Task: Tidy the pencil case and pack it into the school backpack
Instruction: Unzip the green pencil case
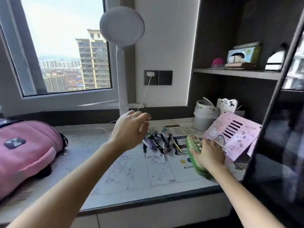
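Head view, left hand (131,129) raised, fingers loosely curled – empty, right hand (208,153) spread flat, seemingly on green pencil case (191,142)

No text legible anywhere. Pink box (233,135): handwritten marks, too blurred to read. Printed mat (179,129) on worktop (82,145): rows of small characters, unreadable. White cup (227,105): black print, unclear. Pink backpack (24,153): dark patch, no readable lettering.
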Available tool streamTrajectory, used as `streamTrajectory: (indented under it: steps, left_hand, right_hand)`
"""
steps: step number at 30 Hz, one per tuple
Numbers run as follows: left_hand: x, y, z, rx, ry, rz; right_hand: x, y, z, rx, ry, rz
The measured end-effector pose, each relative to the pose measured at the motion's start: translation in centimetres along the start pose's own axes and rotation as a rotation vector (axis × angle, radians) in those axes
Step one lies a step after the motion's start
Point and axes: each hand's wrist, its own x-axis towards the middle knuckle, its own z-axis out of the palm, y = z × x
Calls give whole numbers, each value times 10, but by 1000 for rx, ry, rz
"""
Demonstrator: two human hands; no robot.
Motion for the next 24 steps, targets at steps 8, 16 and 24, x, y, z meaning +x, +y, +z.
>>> streamTrajectory:
  steps: [8, 16, 24]
  left_hand:
    - [-12, -13, 49, -125, -23, -146]
    - [-37, -13, 102, -1059, -382, -863]
    - [-33, -28, 96, -1763, -437, -1071]
  right_hand:
    - [13, 14, 40, -59, -346, 198]
    - [-7, -7, 19, 666, -140, 175]
    - [-45, -94, -1, 1330, -657, -132]
